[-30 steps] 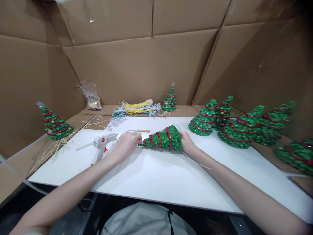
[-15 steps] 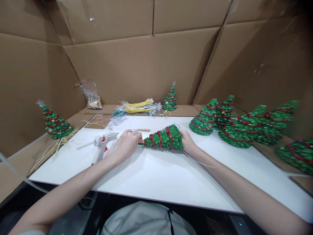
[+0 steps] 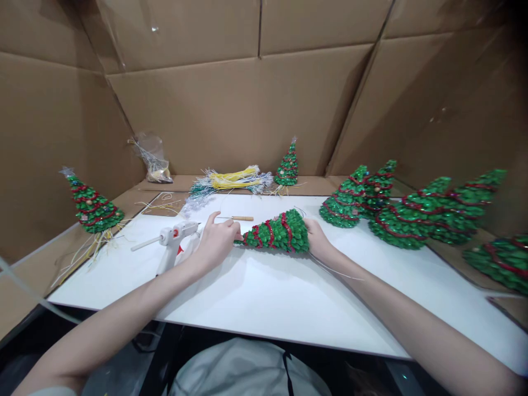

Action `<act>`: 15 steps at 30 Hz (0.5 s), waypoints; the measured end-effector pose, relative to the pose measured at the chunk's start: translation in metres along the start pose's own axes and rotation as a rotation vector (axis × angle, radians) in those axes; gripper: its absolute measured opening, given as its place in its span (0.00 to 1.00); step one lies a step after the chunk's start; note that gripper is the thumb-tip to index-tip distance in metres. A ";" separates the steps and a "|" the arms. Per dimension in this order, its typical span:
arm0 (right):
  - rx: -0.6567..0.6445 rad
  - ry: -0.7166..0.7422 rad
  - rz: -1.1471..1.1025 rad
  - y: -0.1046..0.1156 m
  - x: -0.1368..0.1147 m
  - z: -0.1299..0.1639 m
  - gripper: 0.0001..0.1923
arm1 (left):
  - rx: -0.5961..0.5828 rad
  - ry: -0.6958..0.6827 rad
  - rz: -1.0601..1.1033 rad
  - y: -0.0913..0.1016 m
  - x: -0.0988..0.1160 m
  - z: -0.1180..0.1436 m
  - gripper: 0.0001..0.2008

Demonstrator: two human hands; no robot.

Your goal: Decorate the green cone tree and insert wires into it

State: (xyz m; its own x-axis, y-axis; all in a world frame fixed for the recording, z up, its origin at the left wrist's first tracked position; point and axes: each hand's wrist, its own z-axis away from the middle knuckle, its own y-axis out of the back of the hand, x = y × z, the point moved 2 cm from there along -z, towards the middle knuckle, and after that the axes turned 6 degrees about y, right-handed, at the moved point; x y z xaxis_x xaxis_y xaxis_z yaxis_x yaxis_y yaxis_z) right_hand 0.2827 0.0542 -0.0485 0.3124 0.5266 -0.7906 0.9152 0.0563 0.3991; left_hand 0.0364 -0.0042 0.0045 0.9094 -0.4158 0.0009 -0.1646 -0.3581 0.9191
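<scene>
Cardboard walls stand around the white table. On it the small green tree lies on its side. The right hand has its grip closed around the wide base, and the left hand pinches the tip. The left forefinger has now lifted up since a moment ago. Just left of the tree rests a glue gun, behind it a wooden-handled tool.

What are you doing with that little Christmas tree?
A person holds a small green tree lying sideways on the white table. The left hand pinches its pointed tip, and the right hand grips its wide bottom. A white glue gun lies beside the left hand, with a small wooden-handled tool just behind. More trees sit off to the right.
</scene>
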 end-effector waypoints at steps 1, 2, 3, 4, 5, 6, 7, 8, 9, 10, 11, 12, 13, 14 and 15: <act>0.000 0.005 -0.001 0.000 0.000 0.000 0.09 | 0.002 -0.002 -0.001 0.000 0.000 0.000 0.09; 0.001 0.009 -0.004 0.000 0.000 0.000 0.09 | 0.004 -0.005 -0.003 0.000 0.000 0.000 0.09; 0.001 0.013 -0.008 0.000 0.000 0.000 0.09 | 0.007 -0.007 -0.008 0.000 0.000 0.000 0.09; 0.001 0.015 -0.013 0.000 0.000 0.000 0.09 | 0.008 -0.009 -0.015 -0.001 0.000 0.000 0.09; 0.004 0.016 -0.017 -0.001 0.000 0.000 0.09 | 0.009 -0.010 -0.022 -0.001 0.001 0.000 0.09; 0.005 0.017 -0.021 -0.001 0.000 0.000 0.09 | 0.010 -0.009 -0.029 -0.001 0.001 0.000 0.09; 0.008 0.017 -0.024 -0.001 0.000 0.000 0.09 | 0.012 -0.008 -0.035 -0.001 0.002 0.000 0.09; 0.009 0.018 -0.027 -0.001 0.000 0.001 0.09 | 0.012 -0.008 -0.039 -0.001 0.002 0.000 0.09; 0.010 0.018 -0.030 -0.002 0.000 0.001 0.09 | 0.010 -0.007 -0.040 0.000 0.003 -0.001 0.09; 0.012 0.017 -0.033 -0.002 0.000 0.001 0.09 | 0.005 -0.006 -0.040 0.000 0.003 -0.001 0.09; 0.014 0.016 -0.034 -0.002 0.000 0.001 0.09 | -0.001 -0.004 -0.040 0.000 0.004 -0.001 0.09; 0.016 0.015 -0.035 -0.002 0.000 0.001 0.08 | -0.006 -0.003 -0.042 0.001 0.004 -0.002 0.09; 0.019 0.014 -0.035 -0.002 0.001 0.001 0.08 | -0.009 -0.001 -0.044 0.001 0.004 -0.002 0.09; 0.022 0.012 -0.035 -0.002 0.001 0.001 0.08 | -0.010 -0.001 -0.047 0.001 0.004 -0.002 0.09; 0.025 0.010 -0.034 -0.002 0.002 0.001 0.08 | -0.010 -0.001 -0.047 0.000 0.004 -0.003 0.09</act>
State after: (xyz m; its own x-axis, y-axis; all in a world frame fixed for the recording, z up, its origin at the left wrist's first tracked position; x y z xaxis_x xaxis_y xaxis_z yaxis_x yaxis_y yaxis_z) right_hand 0.2823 0.0547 -0.0512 0.2782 0.5332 -0.7990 0.9314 0.0534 0.3600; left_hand 0.0412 -0.0039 0.0060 0.9157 -0.3997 -0.0425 -0.1182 -0.3689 0.9219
